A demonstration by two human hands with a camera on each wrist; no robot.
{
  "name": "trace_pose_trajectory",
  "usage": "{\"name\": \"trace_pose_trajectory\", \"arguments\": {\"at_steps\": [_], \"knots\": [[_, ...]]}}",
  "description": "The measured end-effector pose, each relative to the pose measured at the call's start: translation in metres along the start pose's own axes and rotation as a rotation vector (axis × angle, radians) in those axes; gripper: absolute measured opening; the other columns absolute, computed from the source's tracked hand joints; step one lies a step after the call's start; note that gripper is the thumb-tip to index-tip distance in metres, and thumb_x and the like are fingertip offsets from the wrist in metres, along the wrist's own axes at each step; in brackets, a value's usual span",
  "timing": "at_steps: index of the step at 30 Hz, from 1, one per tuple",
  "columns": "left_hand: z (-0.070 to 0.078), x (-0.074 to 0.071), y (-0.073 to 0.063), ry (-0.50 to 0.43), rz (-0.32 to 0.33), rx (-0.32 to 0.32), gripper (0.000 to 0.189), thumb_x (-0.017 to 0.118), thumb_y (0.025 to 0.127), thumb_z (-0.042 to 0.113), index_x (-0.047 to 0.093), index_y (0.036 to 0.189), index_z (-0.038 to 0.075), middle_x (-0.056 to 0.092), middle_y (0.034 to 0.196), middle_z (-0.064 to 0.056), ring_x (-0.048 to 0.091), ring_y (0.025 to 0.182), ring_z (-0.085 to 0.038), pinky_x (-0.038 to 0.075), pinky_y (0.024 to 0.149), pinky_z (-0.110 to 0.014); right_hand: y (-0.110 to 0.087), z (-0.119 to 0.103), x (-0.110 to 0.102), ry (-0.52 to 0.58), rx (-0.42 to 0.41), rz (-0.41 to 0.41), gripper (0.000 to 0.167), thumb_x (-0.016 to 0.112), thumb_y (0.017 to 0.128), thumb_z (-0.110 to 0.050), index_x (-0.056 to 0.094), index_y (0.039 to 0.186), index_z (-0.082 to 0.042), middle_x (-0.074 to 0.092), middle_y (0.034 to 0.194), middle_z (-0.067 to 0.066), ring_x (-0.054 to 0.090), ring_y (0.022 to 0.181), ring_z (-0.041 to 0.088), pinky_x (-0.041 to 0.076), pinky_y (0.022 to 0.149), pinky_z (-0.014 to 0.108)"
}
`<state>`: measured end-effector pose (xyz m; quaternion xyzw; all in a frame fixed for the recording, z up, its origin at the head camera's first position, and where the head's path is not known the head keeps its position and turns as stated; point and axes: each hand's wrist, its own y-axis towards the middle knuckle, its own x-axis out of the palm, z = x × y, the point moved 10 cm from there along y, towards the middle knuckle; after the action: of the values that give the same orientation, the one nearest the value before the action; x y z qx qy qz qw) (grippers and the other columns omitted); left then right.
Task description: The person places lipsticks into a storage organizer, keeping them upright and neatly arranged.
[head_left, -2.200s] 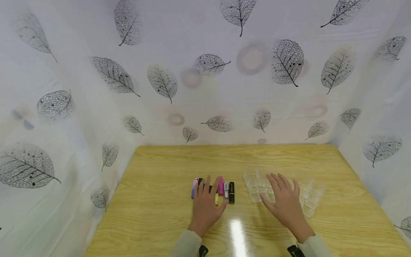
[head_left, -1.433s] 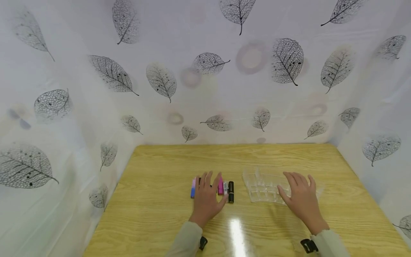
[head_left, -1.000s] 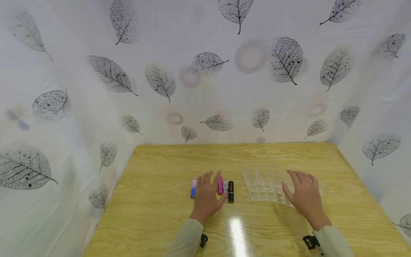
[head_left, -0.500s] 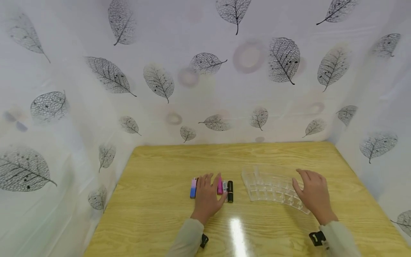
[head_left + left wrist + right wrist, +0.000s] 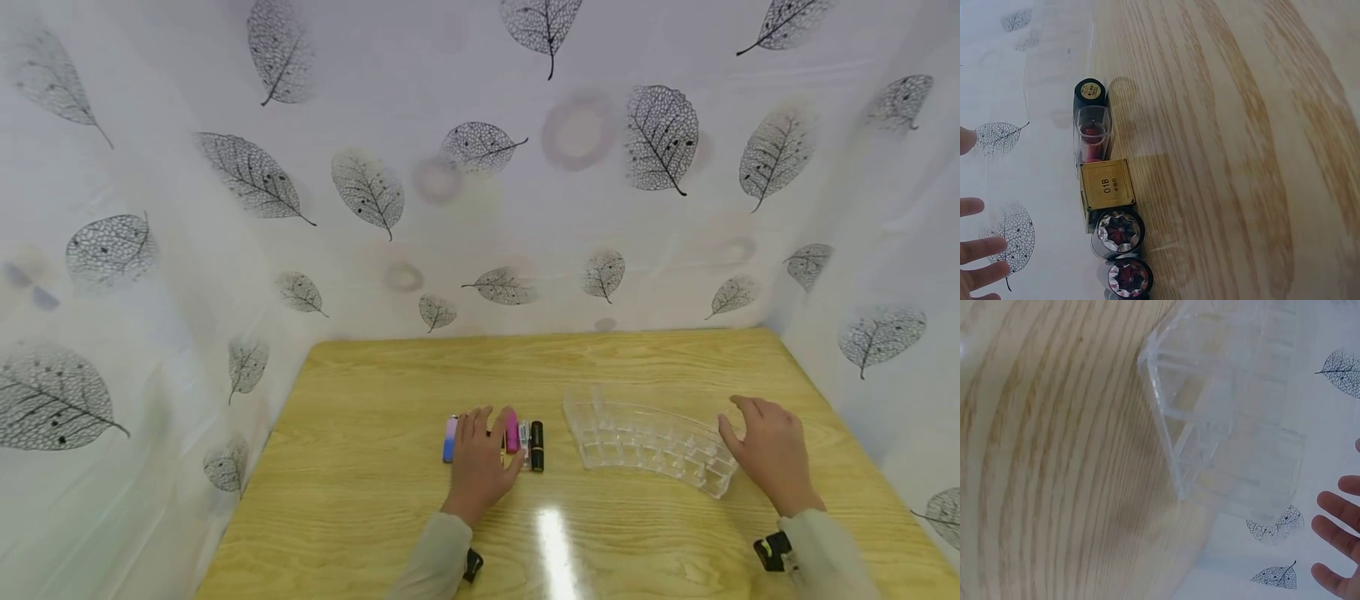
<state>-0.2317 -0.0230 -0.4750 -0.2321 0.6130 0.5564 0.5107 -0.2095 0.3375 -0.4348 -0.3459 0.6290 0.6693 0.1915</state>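
Note:
My left hand hovers, fingers spread, over a row of lipsticks and partly hides them. The row has a pink tube, a clear-capped lipstick, a black tube and a lilac-and-blue tube. The left wrist view shows their near ends, among them a gold square end marked 01B and two faceted round ends. At the right end of a clear, curved lipstick organizer is my right hand, fingers relaxed and holding nothing. The organizer's end wall shows in the right wrist view.
Everything stands on a wood-grain table. A white curtain printed with dark leaves encloses the back and both sides. A bright glare lies on the tabletop between the forearms.
My right hand has moved right, from over the organizer to beyond its right end, uncovering its compartments. My left hand has stayed over the lipsticks. The organizer and the lipsticks keep their places.

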Motion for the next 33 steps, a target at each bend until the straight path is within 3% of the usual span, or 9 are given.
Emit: {"name": "trace_pose_trajectory", "arguments": {"at_steps": [2,7,10,13,16,25,33], "knots": [[0.0,-0.001,-0.001,-0.004,0.006,-0.003,0.063,0.068,0.08,0.046,0.051,0.133,0.016,0.054,0.126,-0.01,0.049,0.119,-0.027,0.036,0.107,-0.048,-0.002,0.006,0.0,-0.005,0.001,-0.017,0.074,0.024,0.096,-0.054,0.063,0.098,0.009,0.065,0.087,0.029,0.06,0.077,0.045,0.044,0.066,0.063],[-0.002,0.0,-0.002,-0.028,0.003,-0.012,0.063,0.068,0.081,0.045,0.049,0.135,0.017,0.053,0.127,-0.011,0.048,0.119,-0.027,0.037,0.106,-0.048,-0.009,0.019,0.002,0.018,0.006,-0.075,0.051,0.049,0.091,-0.041,0.063,0.1,0.007,0.065,0.089,0.029,0.06,0.077,0.045,0.042,0.067,0.063],[-0.004,0.0,-0.003,-0.036,0.004,-0.017,0.064,0.068,0.081,0.045,0.048,0.135,0.017,0.053,0.127,-0.011,0.048,0.119,-0.028,0.038,0.105,-0.048,-0.013,0.024,0.007,0.041,0.017,-0.144,0.038,0.065,0.08,-0.027,0.063,0.101,0.005,0.064,0.092,0.028,0.059,0.079,0.045,0.042,0.068,0.063],[-0.004,-0.001,-0.004,-0.043,0.011,-0.02,0.065,0.069,0.08,0.043,0.049,0.135,0.017,0.053,0.126,-0.012,0.048,0.118,-0.029,0.038,0.104,-0.048,-0.019,0.03,0.015,0.065,0.039,-0.24,0.038,0.072,0.075,-0.019,0.062,0.103,0.003,0.063,0.096,0.028,0.058,0.084,0.045,0.04,0.07,0.063],[-0.004,-0.002,-0.004,-0.035,0.02,-0.019,0.065,0.07,0.079,0.043,0.049,0.134,0.016,0.053,0.125,-0.012,0.048,0.117,-0.029,0.039,0.103,-0.049,-0.023,0.034,0.021,0.082,0.052,-0.309,0.041,0.074,0.075,-0.019,0.06,0.106,0.003,0.061,0.1,0.027,0.057,0.087,0.044,0.039,0.072,0.062],[-0.01,0.0,-0.006,-0.012,-0.002,-0.032,0.066,0.067,0.081,0.046,0.045,0.137,0.018,0.052,0.127,-0.011,0.048,0.118,-0.028,0.037,0.105,-0.048,-0.023,0.043,0.035,0.12,0.06,-0.394,0.04,0.072,0.08,-0.022,0.06,0.107,0.005,0.062,0.1,0.027,0.058,0.087,0.045,0.04,0.071,0.061],[-0.011,-0.004,-0.007,0.0,0.074,-0.015,0.061,0.07,0.079,0.04,0.051,0.131,0.016,0.055,0.121,-0.011,0.049,0.112,-0.027,0.04,0.101,-0.047,-0.022,0.049,0.045,0.116,0.056,-0.464,0.035,0.07,0.082,-0.022,0.062,0.105,0.002,0.064,0.1,0.027,0.06,0.087,0.044,0.04,0.071,0.06]]}}
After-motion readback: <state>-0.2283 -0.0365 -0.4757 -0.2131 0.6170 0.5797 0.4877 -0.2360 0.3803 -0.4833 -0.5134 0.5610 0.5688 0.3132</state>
